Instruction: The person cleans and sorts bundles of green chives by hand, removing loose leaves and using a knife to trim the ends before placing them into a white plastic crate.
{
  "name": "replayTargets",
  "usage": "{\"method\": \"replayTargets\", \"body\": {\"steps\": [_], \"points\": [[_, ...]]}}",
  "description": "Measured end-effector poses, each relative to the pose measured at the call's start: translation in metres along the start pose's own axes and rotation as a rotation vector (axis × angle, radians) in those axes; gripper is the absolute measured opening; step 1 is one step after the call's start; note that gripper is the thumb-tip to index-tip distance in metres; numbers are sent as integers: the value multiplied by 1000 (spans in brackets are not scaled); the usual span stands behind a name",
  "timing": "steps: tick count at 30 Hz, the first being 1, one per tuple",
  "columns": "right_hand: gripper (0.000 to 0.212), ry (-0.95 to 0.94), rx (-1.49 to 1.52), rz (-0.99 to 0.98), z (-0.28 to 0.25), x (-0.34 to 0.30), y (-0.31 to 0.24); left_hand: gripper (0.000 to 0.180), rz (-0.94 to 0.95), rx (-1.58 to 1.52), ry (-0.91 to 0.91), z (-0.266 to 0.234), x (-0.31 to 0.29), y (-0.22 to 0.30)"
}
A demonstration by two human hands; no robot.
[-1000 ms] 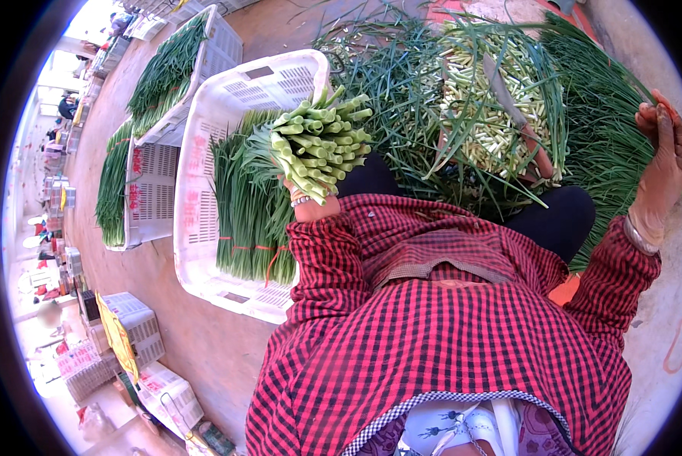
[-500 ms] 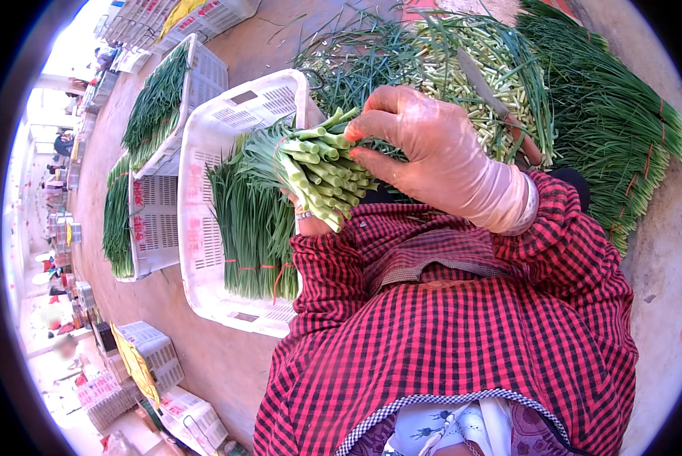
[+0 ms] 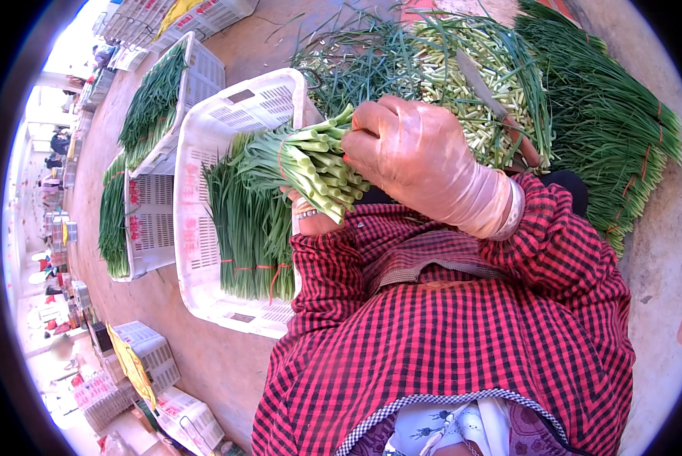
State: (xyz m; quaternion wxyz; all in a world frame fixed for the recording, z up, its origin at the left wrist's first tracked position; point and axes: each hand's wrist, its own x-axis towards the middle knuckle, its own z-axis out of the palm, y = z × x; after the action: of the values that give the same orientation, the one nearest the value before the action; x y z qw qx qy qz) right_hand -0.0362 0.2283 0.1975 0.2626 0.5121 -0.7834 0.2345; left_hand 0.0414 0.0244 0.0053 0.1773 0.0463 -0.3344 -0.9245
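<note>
A bunch of garlic chives (image 3: 322, 163), tied with a red band, is held up over the right side of a white crate, its pale cut ends facing right. My left hand (image 3: 303, 207) grips it from below. Most of that hand is hidden by the bunch; a beaded bracelet shows at the wrist. Against the upper cut ends is my right hand (image 3: 425, 152), in a thin, stained glove. Its fingers are closed in a pinch, and whatever lies between them is hidden.
The white crate (image 3: 191, 251) holds banded chives (image 3: 253, 243). Behind my right hand, a knife (image 3: 493, 102) lies on a pile of cut stalk ends (image 3: 451, 72). More chive bunches (image 3: 607, 114) lie at the right. Other filled crates (image 3: 155, 209) stand on the left.
My right hand has moved slightly left and down, and its fingers have closed from a loose, parted pinch at the stalk ends. The bunch stays nearly in place.
</note>
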Motion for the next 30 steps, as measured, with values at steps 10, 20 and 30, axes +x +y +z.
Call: {"method": "replayTargets", "body": {"steps": [10, 20, 30], "points": [[10, -5, 112, -59, 6, 2, 14, 67, -74, 57, -13, -20, 27, -18], [13, 9, 679, 416, 25, -9, 20, 66, -113, -407, -351, 5, 44, -10], [7, 459, 1090, 474, -65, -2, 46, 80, -69, -267, 12, 18, 47, 3]]}}
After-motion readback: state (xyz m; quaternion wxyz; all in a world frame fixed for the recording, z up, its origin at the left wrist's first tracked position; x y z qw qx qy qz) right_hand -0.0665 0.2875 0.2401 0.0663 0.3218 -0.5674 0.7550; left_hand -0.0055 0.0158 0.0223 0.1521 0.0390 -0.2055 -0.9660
